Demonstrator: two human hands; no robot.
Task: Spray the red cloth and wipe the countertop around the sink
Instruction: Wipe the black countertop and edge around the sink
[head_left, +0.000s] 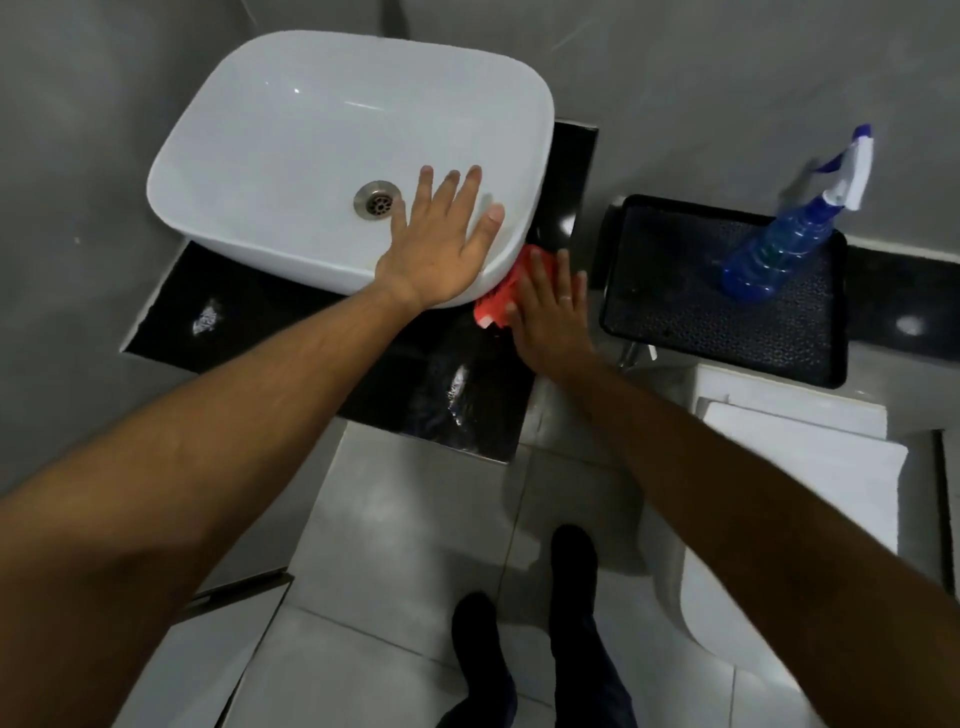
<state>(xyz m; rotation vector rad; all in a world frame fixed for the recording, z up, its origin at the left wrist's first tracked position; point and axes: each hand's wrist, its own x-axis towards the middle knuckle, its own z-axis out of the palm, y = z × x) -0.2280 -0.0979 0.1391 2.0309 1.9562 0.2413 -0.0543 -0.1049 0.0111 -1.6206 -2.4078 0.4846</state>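
Head view looks down on a white sink (291, 156) sitting on a glossy black countertop (260, 332). The left hand (441, 249) lies flat on the sink's near right rim, fingers (462, 192) spread apart and reaching into the basin; nothing is held in it. Just left of the thumb tip sits the drain (377, 200).

The right hand (553, 312) presses palm-down on the red cloth (511, 291), fingers extended and slightly apart, flat on the fabric rather than curled around it. The cloth lies on the countertop at the sink's near right corner, tucked against the base of the basin, bunched, and showing mostly to the left of and beyond the fingers; the rest is hidden under the hand. A ring-like band shows on one finger.

Right of those fingers, apart from them, a black tray (675, 332) rests on a separate surface. A blue spray bottle (779, 249) stands in its far right corner, leaning in this wide-angle picture, nozzle white and blue. Neither hand touches it.

Bright light glare shows on the countertop nearer the person than the left fingers. Below, pale floor tiles (415, 519) and two dark shoes (478, 639) are visible.
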